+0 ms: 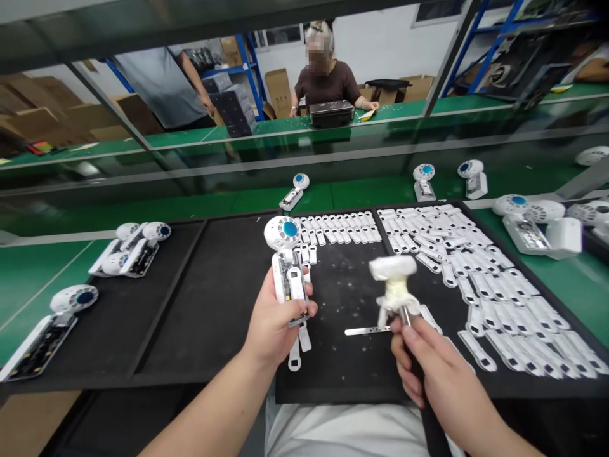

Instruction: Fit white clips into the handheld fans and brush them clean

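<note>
2 hands: the left hand [273,324] holds 1 fan [288,266], the right hand [438,374] 1 hammer [394,285]; 2 people far behind.

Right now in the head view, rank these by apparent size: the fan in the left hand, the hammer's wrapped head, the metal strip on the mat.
1. Fan
2. Hammer's wrapped head, closer to the camera, so unsure
3. Metal strip

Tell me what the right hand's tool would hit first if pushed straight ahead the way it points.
Probably the loose white plastic strips on the black mat beyond the taped hammer in the right hand; depth is uncertain.
</note>
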{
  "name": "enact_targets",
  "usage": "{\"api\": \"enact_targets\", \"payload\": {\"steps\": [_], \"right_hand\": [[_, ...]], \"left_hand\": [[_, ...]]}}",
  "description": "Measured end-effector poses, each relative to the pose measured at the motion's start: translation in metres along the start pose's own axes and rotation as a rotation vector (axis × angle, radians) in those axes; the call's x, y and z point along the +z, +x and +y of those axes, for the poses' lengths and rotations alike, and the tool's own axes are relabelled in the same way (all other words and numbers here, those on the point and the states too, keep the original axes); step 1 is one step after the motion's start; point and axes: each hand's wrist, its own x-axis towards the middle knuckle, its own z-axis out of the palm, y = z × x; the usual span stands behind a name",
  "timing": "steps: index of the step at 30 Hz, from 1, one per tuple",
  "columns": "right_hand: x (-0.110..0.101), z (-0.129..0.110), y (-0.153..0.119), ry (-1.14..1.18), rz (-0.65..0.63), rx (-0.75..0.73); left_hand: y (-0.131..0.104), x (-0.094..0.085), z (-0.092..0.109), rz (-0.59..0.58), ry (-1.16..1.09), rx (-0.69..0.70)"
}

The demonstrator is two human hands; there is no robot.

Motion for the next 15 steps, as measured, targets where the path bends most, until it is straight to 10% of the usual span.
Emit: {"api": "enact_targets", "payload": {"steps": [8,15], "right_hand": [[0.014,-0.003,0.015,-0.791,-0.087,-0.804],[0.004,-0.002,0.009,-0.636,0.15,-0.761]], "left_hand": [[-0.004,0.012,-0.004,-0.15,-0.036,0.012],[-0.007,0.016,0.003,-0.139,-0.047,0.029]]}}
